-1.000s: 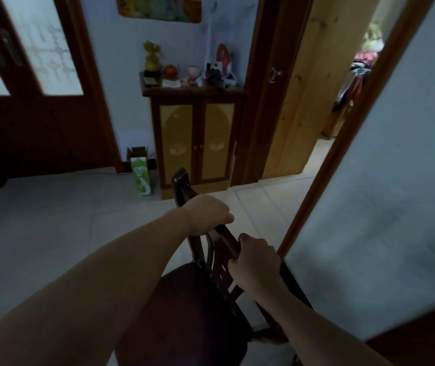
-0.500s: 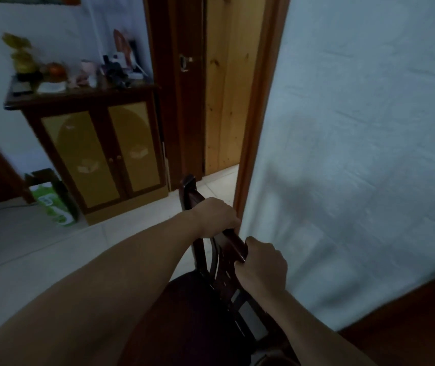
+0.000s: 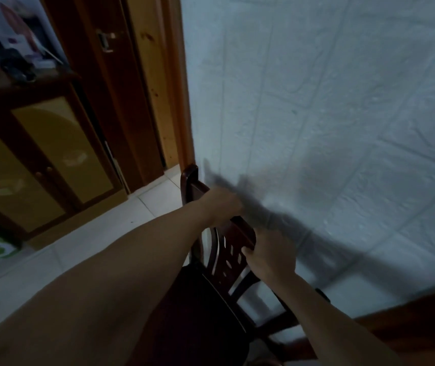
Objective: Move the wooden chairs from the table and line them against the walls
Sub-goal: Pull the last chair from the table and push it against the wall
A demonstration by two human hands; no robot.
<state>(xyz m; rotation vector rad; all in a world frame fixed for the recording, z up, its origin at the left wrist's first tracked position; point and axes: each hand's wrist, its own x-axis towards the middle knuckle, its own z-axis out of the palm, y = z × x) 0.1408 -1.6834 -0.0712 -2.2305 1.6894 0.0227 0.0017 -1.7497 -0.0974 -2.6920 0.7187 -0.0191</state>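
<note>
Left hand (image 3: 221,207) and right hand (image 3: 270,253) both clamped, fingers curled, on the top rail of a dark wooden chair (image 3: 227,239). Backrest close beside the pale wall (image 3: 330,114), next to the door frame (image 3: 182,88).

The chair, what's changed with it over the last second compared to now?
The wooden chair has been swung right, away from the cabinet and the doorway, and its back now sits close against the white wall. Nothing was let go: the left hand and the right hand keep the same grip on the top rail.
</note>
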